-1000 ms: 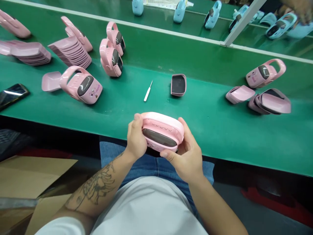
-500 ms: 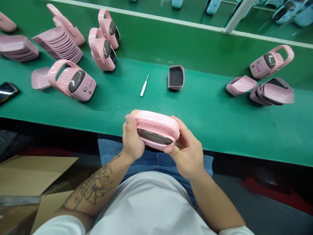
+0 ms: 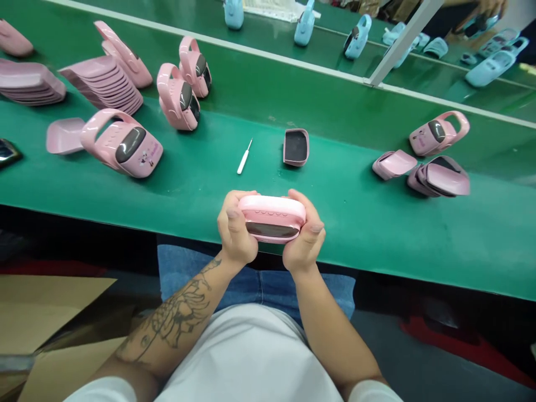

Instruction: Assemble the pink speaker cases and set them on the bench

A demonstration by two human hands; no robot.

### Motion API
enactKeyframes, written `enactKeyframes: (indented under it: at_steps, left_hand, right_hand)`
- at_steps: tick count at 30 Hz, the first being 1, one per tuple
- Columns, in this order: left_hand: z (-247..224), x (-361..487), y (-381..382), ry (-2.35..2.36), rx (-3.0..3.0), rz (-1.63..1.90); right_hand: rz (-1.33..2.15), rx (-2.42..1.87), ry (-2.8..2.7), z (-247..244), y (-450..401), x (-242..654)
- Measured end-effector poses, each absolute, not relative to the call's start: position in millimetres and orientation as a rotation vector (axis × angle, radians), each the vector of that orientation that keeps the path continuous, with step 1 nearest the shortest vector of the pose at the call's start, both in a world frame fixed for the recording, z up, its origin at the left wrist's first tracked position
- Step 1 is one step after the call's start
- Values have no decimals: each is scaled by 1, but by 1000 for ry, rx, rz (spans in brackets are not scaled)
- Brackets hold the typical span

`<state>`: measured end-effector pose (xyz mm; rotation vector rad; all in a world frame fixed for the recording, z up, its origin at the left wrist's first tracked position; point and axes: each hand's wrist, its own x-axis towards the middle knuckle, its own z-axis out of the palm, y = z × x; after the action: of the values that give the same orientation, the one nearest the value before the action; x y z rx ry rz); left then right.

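Observation:
Between my two hands is a pink plastic device with a carrying handle, its top side with a row of small buttons and a dark glossy panel facing me. My left hand wraps round its left end, thumb on the near side. Round the right end my right hand is closed in the same way. The underside is hidden. Beyond them on the green bench lie a small white-handled screwdriver and a pink cover with a dark inside.
At the left stand a similar pink device, two more upright ones, and stacks of pink covers. Another device and covers are at the right. Blue devices stand beyond the white rail. Cardboard lies lower left.
My right hand has shifted its grip and now wraps the device's right end, which has turned more level and square to me. The camera view has tilted up slightly.

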<state>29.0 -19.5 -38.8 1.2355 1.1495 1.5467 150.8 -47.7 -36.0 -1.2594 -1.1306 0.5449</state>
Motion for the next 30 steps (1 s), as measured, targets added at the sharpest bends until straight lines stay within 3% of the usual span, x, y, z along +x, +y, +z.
enactKeyframes:
  at_steps: [14,24,30]
  left_hand:
    - [-65,30,-8,1214,1546,1782]
    - [-63,34,-10,1317,1423,1695]
    - [-56,26,-8,1321,1113,1546]
  right_hand:
    - [460,-1249,-1144,-54,-37,145]
    - [477,-1340,-988,-58,-34,142]
    - [672,-1252,-916,-70,-50,134]
